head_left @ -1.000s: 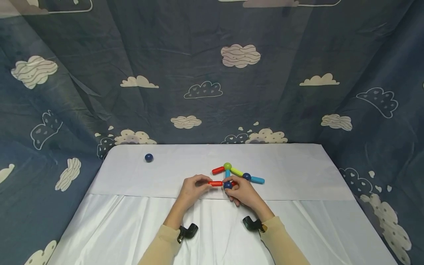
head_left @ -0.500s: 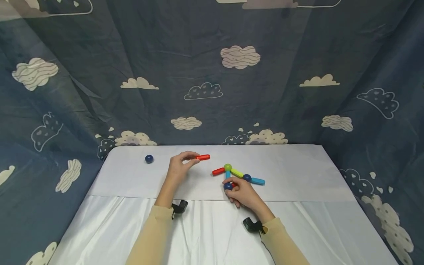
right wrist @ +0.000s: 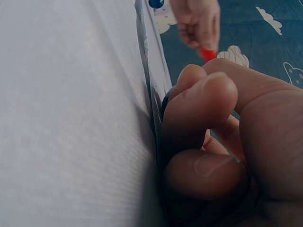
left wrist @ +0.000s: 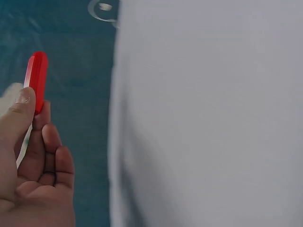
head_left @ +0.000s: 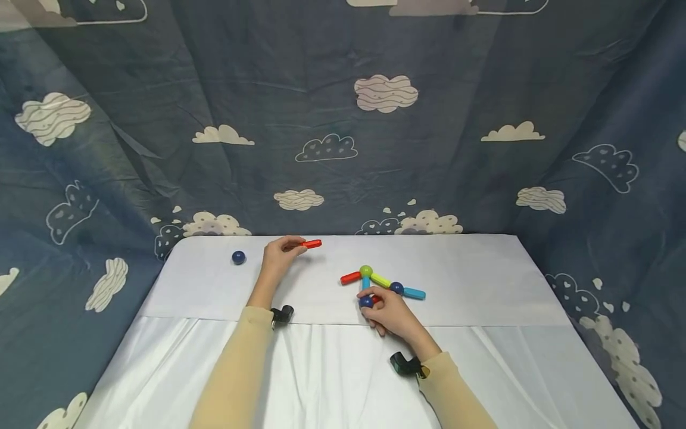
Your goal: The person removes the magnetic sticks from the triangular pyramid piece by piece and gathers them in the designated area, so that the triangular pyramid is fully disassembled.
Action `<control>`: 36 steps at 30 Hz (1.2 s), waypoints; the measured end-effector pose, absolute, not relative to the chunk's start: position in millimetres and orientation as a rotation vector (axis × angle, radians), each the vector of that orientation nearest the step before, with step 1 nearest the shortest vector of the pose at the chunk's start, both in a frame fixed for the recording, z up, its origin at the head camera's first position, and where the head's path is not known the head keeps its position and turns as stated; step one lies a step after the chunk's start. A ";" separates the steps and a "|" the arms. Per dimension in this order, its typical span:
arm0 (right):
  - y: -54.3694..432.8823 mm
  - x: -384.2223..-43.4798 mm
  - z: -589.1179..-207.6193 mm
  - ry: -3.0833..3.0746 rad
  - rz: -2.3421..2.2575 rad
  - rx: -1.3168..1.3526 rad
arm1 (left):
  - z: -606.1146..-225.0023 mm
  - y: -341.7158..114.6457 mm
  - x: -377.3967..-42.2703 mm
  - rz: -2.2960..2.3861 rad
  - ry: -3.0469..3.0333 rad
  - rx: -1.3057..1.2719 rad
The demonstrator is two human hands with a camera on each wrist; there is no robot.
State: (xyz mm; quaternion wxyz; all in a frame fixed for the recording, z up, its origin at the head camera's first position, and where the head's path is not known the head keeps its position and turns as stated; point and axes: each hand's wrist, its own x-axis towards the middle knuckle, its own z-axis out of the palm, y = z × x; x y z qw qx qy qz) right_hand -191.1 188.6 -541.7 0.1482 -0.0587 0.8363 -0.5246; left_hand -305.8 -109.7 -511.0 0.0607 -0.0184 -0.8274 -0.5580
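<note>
My left hand (head_left: 277, 257) pinches a red rod (left wrist: 39, 78) between thumb and fingertips, near the far edge of the white table. The rod points away from the hand. My right hand (head_left: 393, 310) grips a dark blue ball (head_left: 366, 302) at the near end of a joined figure of rods and balls. In that figure a green ball (head_left: 366, 271) links a red rod (head_left: 351, 278), a yellow-green rod (head_left: 381, 280) and a light blue rod (head_left: 366, 283). Another blue ball (head_left: 396, 288) joins the yellow-green rod to a blue rod (head_left: 414, 294). The right fingers partly hide a further red piece.
A loose dark blue ball (head_left: 238, 257) lies at the far left of the white-covered table (head_left: 482, 274). Behind the table hangs a dark blue curtain (head_left: 439, 167) with cloud prints. A seam crosses the cloth near the hands.
My left hand has taken the red rod away from the blue ball at my right hand, moving it left and toward the far edge. The right hand stays in place on the ball.
</note>
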 end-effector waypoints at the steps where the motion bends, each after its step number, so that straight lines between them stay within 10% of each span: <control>1: 188.0 -191.0 -541.6 2.404 -1.514 -0.173 | -514.3 -111.5 -306.4 -1.695 -2.512 -0.048; 36: 185.5 -189.3 -538.6 2.429 -1.483 -0.122 | -554.3 -118.9 -314.5 -1.457 -2.578 -0.032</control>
